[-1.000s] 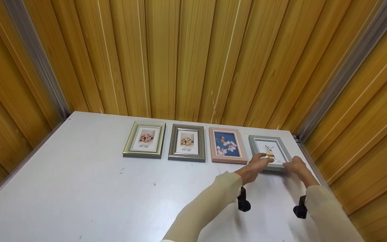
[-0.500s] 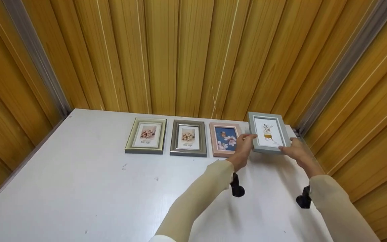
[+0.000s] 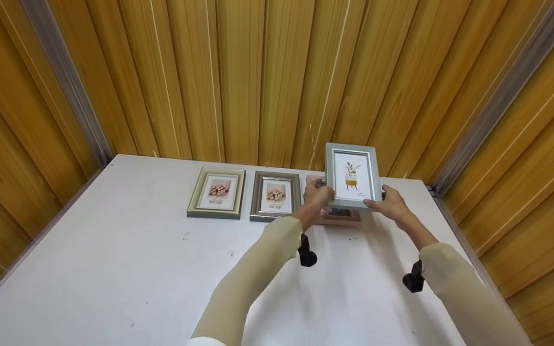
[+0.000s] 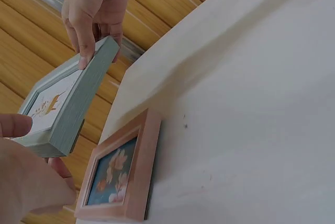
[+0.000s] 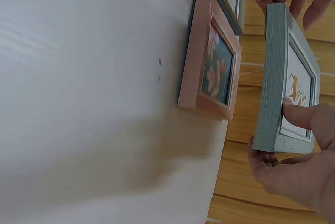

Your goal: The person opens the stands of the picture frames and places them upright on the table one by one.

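A grey-blue picture frame (image 3: 352, 177) with a drawing of a potted plant is held in the air, off the white surface, by both hands. My left hand (image 3: 316, 198) grips its lower left edge, and my right hand (image 3: 392, 204) pinches the lower right corner, thumb in front and fingers behind. In the right wrist view, the right thumb (image 5: 299, 115) presses on the picture's front. Below and behind it lies a pink frame (image 4: 146, 156) with a flower picture, partly hidden in the head view by the left hand and the held frame.
A gold frame (image 3: 217, 193) and a dark grey-brown frame (image 3: 275, 194) lie in a row left of the pink one on the white surface (image 3: 128, 269). Yellow wood-patterned panels (image 3: 238, 86) rise beyond the far edge and at both sides.
The grey-blue frame was lifted off the white surface at the right end of the row. Both hands then carried it left, and it now partly covers the pink frame in the head view.
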`<action>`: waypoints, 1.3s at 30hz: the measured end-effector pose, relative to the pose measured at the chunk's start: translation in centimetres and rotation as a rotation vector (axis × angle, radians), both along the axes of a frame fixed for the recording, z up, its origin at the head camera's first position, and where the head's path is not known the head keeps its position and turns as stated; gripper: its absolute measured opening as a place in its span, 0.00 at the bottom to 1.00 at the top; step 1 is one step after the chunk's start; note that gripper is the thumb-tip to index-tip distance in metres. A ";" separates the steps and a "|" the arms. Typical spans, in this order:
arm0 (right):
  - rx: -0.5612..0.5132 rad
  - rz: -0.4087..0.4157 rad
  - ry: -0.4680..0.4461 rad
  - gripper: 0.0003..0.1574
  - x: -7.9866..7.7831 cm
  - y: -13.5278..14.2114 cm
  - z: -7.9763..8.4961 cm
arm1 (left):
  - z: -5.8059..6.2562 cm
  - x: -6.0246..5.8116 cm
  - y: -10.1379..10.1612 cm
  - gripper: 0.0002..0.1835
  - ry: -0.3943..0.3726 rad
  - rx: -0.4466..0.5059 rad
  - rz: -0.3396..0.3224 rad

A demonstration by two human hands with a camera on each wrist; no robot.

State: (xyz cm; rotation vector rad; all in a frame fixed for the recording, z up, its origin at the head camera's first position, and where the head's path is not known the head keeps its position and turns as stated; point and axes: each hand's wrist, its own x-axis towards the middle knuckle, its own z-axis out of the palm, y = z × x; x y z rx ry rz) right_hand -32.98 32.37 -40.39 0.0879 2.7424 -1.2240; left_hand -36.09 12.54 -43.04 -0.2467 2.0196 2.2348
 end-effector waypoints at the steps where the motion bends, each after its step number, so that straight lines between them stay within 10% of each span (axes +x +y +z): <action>1: -0.002 0.012 0.006 0.50 -0.1 -0.6 0.0 | 0.0 -0.2 -0.7 0.34 0.006 0.002 -0.011; 22: -0.065 0.048 0.019 0.39 0.2 -9.2 -0.9 | 0.0 0.8 -13.8 0.32 0.052 -0.111 -0.231; 39: -0.189 0.057 -0.066 0.32 0.5 -10.6 -2.2 | 1.8 4.6 -14.8 0.32 0.228 -0.208 -0.321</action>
